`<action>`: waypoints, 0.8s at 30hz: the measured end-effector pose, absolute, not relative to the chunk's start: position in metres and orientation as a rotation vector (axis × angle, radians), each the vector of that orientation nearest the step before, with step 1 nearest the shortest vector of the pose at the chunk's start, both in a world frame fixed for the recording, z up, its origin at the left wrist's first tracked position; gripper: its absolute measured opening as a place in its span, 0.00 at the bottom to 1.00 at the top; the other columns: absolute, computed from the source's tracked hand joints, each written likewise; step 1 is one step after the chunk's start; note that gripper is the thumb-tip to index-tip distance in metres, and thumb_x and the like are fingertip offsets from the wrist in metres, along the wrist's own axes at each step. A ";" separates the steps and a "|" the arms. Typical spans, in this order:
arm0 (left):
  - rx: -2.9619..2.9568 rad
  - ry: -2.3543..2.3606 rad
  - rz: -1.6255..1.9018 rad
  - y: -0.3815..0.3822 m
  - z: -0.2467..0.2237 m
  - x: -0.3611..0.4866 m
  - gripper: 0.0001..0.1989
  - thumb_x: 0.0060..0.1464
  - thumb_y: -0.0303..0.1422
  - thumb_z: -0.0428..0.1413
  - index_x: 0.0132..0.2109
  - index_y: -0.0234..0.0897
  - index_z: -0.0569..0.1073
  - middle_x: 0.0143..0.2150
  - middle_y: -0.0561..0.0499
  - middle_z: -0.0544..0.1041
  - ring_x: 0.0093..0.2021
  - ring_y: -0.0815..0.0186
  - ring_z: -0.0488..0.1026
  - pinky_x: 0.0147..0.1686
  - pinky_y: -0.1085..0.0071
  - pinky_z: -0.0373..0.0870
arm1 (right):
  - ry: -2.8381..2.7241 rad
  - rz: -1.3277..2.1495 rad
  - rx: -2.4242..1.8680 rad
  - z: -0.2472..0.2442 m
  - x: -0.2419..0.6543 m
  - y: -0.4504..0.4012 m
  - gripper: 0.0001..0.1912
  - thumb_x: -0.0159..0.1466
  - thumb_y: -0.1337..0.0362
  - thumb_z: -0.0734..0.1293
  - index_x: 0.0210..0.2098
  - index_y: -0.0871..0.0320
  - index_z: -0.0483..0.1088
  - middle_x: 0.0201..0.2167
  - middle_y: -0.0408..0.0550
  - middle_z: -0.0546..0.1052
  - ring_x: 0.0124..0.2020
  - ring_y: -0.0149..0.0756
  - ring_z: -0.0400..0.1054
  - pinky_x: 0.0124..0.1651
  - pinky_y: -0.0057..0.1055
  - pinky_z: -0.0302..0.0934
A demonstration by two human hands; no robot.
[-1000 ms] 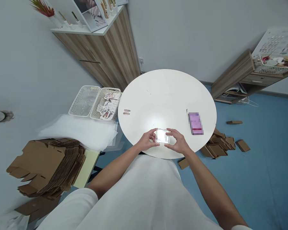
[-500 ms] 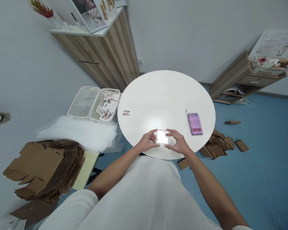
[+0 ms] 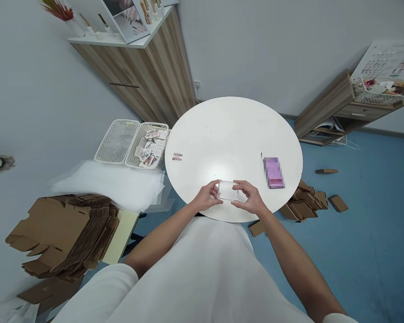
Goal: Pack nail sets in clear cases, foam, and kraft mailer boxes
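A small clear plastic box (image 3: pixel 227 191) is held over the near part of the round white table (image 3: pixel 235 121). My left hand (image 3: pixel 207 196) grips its left end between thumb and fingers. At the opposite end, my right hand (image 3: pixel 249 197) pinches it the same way. What lies inside the box, if anything, is too faint to make out. Toward the table's left edge lies a small sheet of round brownish pieces (image 3: pixel 177 157). On the right side is a purple, pixelated object (image 3: pixel 274 173).
Left of the table stand a white basket of printed cards (image 3: pixel 151 146) and another basket with clear bags (image 3: pixel 117 141). Foam sheets (image 3: pixel 107 184) and stacked flat cardboard (image 3: pixel 67 233) lie nearer. Small cardboard boxes (image 3: pixel 303 204) are piled on the floor at right.
The clear box has tilted slightly, and the bright glare on its top has gone. Both hands keep their hold in nearly the same place.
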State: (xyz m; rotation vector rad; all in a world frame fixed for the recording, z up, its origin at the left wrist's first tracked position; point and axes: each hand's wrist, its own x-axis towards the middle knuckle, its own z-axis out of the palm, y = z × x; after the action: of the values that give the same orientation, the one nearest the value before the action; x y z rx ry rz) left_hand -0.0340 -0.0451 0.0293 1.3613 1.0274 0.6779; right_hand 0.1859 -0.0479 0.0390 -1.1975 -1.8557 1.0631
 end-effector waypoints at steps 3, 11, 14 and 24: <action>1.265 1.012 0.679 -0.044 0.026 -0.033 0.39 0.37 0.32 0.63 0.58 0.42 0.57 0.35 0.53 0.66 0.30 0.73 0.67 0.35 0.69 0.67 | -1.822 1.130 -1.208 0.041 0.185 -0.044 0.25 0.45 0.55 0.71 0.42 0.53 0.67 0.51 0.53 0.66 0.50 0.46 0.62 0.45 0.42 0.62; 1.108 1.040 0.628 -0.041 0.009 -0.025 0.40 0.39 0.29 0.62 0.59 0.44 0.54 0.35 0.54 0.64 0.30 0.74 0.67 0.35 0.71 0.66 | -1.370 1.456 -1.444 0.020 0.179 -0.014 0.16 0.58 0.52 0.59 0.39 0.55 0.66 0.35 0.46 0.70 0.32 0.32 0.69 0.36 0.35 0.67; 1.110 1.075 0.615 -0.043 -0.004 -0.022 0.41 0.41 0.29 0.61 0.61 0.45 0.51 0.36 0.54 0.64 0.28 0.76 0.67 0.34 0.71 0.66 | -1.236 1.452 -1.536 -0.001 0.172 -0.011 0.18 0.57 0.54 0.60 0.44 0.56 0.64 0.34 0.46 0.69 0.32 0.32 0.69 0.34 0.33 0.68; 1.295 1.415 0.441 -0.037 -0.043 -0.014 0.38 0.42 0.26 0.58 0.60 0.39 0.51 0.35 0.53 0.67 0.28 0.73 0.64 0.37 0.69 0.65 | -1.254 1.226 -1.864 -0.060 0.158 -0.020 0.20 0.52 0.61 0.60 0.44 0.57 0.66 0.32 0.46 0.73 0.32 0.35 0.69 0.39 0.38 0.64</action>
State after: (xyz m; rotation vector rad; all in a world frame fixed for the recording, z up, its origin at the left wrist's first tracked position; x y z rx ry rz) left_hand -0.0141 -0.0373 -0.0432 1.2948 1.4149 0.4407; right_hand 0.1584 -0.0197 -0.0601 -1.8637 -1.2539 1.2258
